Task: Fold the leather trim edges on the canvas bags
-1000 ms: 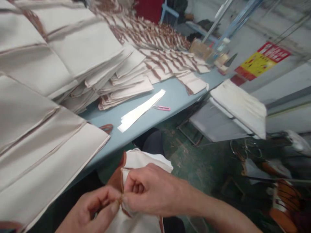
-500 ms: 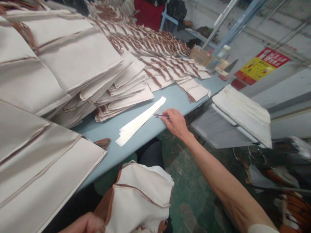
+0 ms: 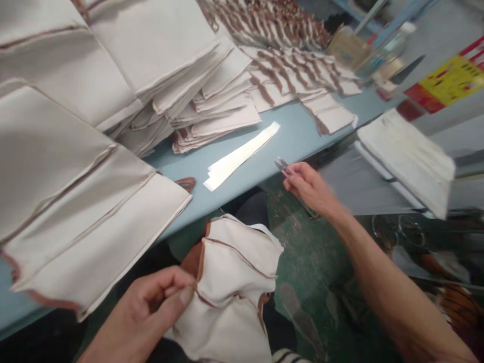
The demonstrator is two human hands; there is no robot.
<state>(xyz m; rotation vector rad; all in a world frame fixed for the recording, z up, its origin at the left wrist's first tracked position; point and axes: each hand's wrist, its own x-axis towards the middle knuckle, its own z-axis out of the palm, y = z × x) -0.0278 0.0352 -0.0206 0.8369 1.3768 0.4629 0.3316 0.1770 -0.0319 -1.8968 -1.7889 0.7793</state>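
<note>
My left hand (image 3: 151, 307) pinches the brown-trimmed edge of a cream cloth bag (image 3: 230, 282) that lies crumpled on my lap, below the table's front edge. My right hand (image 3: 308, 184) is closed on a small pair of thread snips (image 3: 283, 165), whose metal tips stick out from the fingers. It hovers just off the edge of the blue table (image 3: 264, 166), to the right of a strip of white paper pieces (image 3: 242, 155).
Tall stacks of flat cream bags (image 3: 86, 151) cover the left and back of the table. More bags with brown handles (image 3: 287, 75) fan out at the far end. A white stack (image 3: 408, 156) rests on a stand at the right. A green floor lies below.
My right hand left the bag, reached to the table, took up the snips and is now drawing back with them. My left hand kept hold of the bag.
</note>
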